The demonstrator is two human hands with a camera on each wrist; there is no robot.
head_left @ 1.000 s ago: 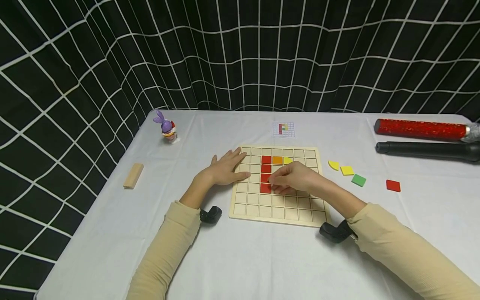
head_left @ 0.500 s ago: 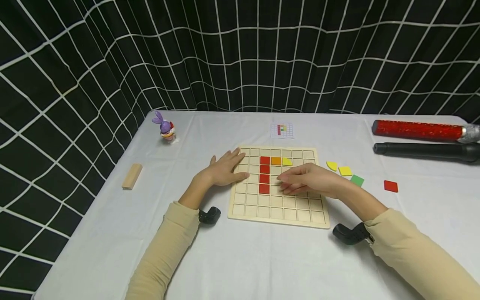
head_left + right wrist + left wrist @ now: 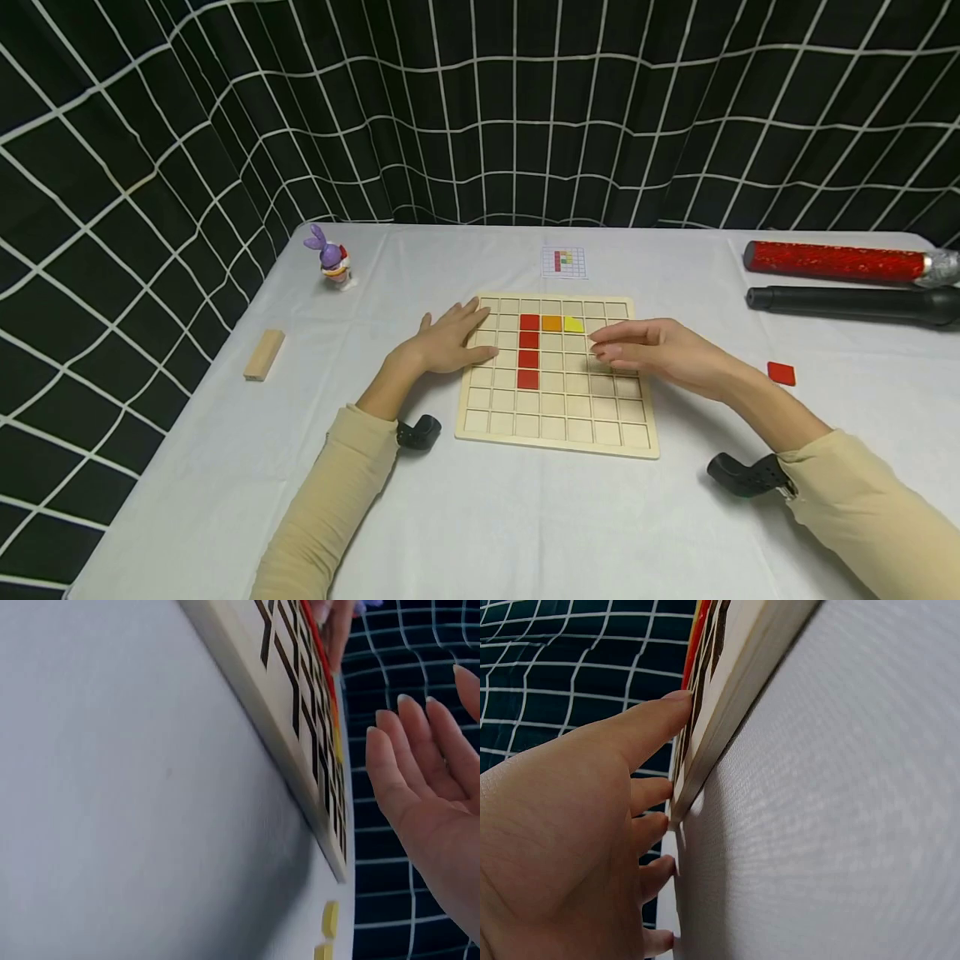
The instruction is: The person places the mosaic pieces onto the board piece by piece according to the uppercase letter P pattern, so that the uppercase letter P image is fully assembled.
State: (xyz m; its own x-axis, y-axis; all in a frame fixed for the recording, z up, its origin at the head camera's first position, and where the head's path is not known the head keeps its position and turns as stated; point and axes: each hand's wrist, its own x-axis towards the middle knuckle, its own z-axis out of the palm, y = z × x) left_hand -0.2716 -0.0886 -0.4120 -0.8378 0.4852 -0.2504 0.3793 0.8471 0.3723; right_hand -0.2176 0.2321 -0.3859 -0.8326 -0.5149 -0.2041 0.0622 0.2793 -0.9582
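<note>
A wooden grid board (image 3: 555,425) lies flat on the white table. Four-sided red tiles (image 3: 528,359) fill a column of its cells, with an orange tile (image 3: 551,323) and a yellow tile (image 3: 573,324) beside the top one. My left hand (image 3: 447,340) rests on the board's left edge, fingers spread; the left wrist view shows its thumb (image 3: 656,724) touching the board. Above the board's right side hovers my right hand (image 3: 667,354), holding nothing. In the right wrist view its fingers (image 3: 420,742) are loosely bent and apart from the board.
A small printed pattern card (image 3: 565,262) lies behind the board. Yellow pieces (image 3: 330,919) are right of it, hidden by my hand in the head view. Further right are a loose red tile (image 3: 781,373), a red tube (image 3: 836,261) and a black tube (image 3: 840,302). A wooden block (image 3: 264,355) and purple figurine (image 3: 330,257) stand left.
My right hand has let go of the lowest red tile in the column, lifted off and moved right, now covering the loose yellow and green pieces. The left hand has stayed put.
</note>
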